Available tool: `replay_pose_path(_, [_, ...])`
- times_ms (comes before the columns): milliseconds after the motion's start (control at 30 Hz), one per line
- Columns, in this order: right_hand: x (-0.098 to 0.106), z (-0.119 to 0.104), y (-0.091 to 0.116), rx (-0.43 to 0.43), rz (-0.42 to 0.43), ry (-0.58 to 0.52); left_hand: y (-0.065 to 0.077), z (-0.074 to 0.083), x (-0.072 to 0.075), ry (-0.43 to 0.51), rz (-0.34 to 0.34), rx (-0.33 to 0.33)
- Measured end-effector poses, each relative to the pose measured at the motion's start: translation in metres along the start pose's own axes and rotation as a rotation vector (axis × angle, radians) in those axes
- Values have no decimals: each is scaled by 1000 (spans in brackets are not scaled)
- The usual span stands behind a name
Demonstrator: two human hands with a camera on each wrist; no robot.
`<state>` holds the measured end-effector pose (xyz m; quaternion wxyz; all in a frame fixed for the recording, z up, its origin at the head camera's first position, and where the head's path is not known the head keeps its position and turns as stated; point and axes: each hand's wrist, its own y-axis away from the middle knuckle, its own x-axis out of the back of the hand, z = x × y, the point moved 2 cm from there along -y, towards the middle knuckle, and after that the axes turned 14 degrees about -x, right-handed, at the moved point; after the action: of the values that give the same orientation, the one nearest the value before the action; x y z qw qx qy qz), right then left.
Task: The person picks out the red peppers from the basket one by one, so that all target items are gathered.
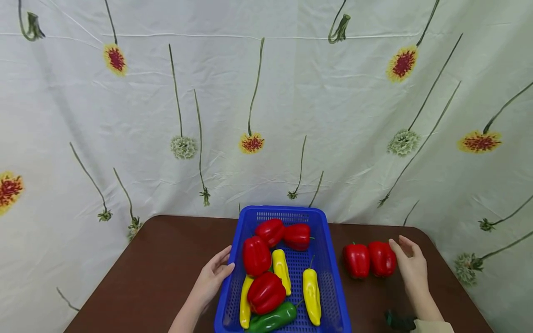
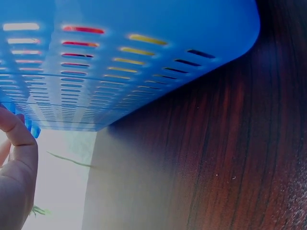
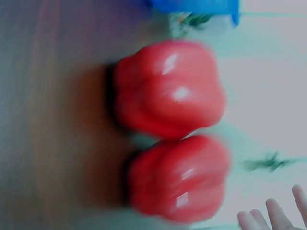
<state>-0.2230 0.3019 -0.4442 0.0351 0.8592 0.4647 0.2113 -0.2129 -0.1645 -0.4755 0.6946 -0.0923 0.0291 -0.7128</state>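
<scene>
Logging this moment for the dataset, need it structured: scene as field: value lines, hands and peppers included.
left hand: at blue basket, left edge; grip unclear
right hand: beside outer loose pepper, not holding it
in basket: four red bell peppers, three yellow peppers, green pepper
on table: two red bell peppers, side by side, right of basket
backdrop: pale, flower-printed cloth

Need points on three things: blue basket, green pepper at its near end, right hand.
Blue basket [image 1: 297,272]: head view, bare slotted floor near its middle.
Green pepper [image 1: 276,317]: head view, middle of its body.
Right hand [image 1: 413,267]: head view, middle of the visible hand.
</scene>
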Motion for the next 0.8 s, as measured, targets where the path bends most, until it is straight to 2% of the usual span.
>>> replay_pose_path(167, [-6, -30, 19, 50, -71, -11, 0, 2, 1, -17, -2, -2])
replay_pose_path(400, [-28, -69, 49, 102, -238, -47, 0, 5, 1, -44, -4, -9])
replay_pose_path(567, [-53, -88, 68, 162, -322, -56, -1, 5, 1, -65, -8, -10])
replay_pose_path(800, [-96, -97, 87, 221, -389, -53, 0, 4, 1, -85, -12, -6])
